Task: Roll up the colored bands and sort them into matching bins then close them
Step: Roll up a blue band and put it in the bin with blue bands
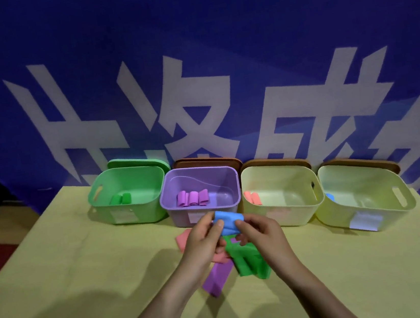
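Behind the yellow-green cloth-covered worktop [84, 268] hangs a blue banner with large white characters [195, 94]. We take the purple plastic bin [200, 196] as landmark. It stands open in a row at the worktop's far edge and holds three rolled pink-purple bands [192, 198]. Left of it, touching or nearly so, sits the green plastic bin [128, 196] with rolled green bands [120, 199] inside and its green lid [137, 162] propped behind. Right of it sits a cream plastic bin [283, 194] with a rolled salmon band [252, 198] at its left wall; further right, a second cream plastic bin [366, 197] shows a bit of blue [330, 197] at its left wall. Brown lids [276, 163] stand behind these three.

Just in front of the purple bin, we hold a partly rolled blue band [229, 222] above the worktop. The left hand [205, 236] pinches its left end, thumb on top, fingers curled beneath. The right hand [260, 232] grips its right end, fingers curled round it.

Under the hands, nearer us than the purple bin, lie loose flat bands: salmon [183, 238], purple [216, 278], green [249, 260], overlapping.
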{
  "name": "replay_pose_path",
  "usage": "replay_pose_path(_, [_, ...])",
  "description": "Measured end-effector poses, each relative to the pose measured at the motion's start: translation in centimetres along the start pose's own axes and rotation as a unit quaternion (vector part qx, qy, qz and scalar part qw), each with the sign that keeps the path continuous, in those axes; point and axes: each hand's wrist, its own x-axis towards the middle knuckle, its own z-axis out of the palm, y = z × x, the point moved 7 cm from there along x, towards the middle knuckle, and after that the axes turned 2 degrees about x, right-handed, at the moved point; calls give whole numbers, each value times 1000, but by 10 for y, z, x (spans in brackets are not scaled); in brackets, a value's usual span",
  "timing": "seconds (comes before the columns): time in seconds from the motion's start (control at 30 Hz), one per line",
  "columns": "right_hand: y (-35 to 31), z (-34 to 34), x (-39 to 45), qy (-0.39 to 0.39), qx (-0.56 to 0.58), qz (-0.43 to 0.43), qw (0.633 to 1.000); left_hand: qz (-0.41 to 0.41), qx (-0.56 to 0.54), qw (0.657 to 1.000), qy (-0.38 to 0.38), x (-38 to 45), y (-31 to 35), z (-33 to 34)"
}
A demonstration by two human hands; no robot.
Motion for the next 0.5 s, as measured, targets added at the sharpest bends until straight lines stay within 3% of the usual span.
replay_pose_path(0.17, [-1,34,-2,0,-16,-21,1000,-8,1,1000,1,2,-9,-38])
replay_pose_path(0.37, [-18,83,-6,25,-188,-138,972,-61,-43,997,20,8,-21,-82])
replay_pose_path(0.5, [-22,110,2,12,-248,-162,955,-97,-74,992,22,16,-29,-109])
